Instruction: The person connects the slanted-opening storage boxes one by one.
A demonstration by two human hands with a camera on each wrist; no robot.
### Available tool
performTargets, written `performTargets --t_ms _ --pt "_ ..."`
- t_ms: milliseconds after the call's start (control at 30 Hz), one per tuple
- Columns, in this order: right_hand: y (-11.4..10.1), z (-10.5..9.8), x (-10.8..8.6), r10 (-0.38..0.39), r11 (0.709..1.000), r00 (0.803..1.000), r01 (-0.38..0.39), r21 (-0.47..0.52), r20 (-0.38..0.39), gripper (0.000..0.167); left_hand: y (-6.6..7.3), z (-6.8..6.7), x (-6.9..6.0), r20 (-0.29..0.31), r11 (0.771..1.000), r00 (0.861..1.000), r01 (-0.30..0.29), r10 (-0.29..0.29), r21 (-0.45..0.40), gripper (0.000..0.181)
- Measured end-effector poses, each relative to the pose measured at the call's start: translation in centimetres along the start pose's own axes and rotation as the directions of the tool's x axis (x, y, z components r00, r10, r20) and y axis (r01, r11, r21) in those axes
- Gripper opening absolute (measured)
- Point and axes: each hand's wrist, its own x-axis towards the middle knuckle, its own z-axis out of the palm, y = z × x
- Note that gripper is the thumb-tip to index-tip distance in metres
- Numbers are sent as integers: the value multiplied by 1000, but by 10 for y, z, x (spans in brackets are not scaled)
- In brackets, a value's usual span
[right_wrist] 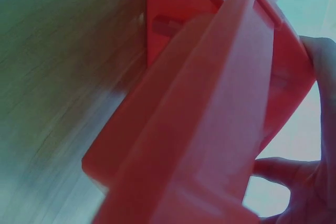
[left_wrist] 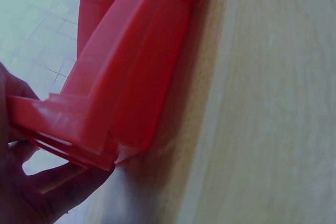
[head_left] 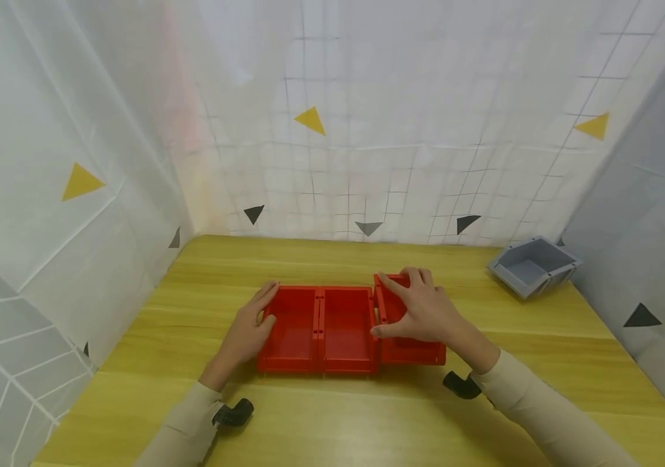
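Observation:
Three red plastic storage bins stand in a row in the head view: a left bin [head_left: 289, 327], a middle bin [head_left: 348, 327] and a right bin [head_left: 411, 352]. The left and middle bins sit side by side, walls touching. Set slightly askew, the right bin reaches a little farther back than its neighbours. My left hand [head_left: 248, 331] grips the left bin's outer side wall, thumb toward the inside; in the left wrist view its fingers [left_wrist: 79, 184] lie under the rim. Reaching over the right bin, my right hand [head_left: 425, 308] holds it, thumb near the wall facing the middle bin.
A grey bin [head_left: 533, 264] sits at the back right of the wooden table [head_left: 332, 421]. White patterned sheets [head_left: 396, 130] hang behind and on both sides. Each wrist carries a dark camera mount, one by the left sleeve [head_left: 183, 421].

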Motion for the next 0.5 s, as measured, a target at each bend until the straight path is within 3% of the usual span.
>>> performTargets --t_ms 500 --pt "3 0 -1 -16 1000 1000 16 2 24 112 -2 1 0 0 1000 1000 -11 11 7 65"
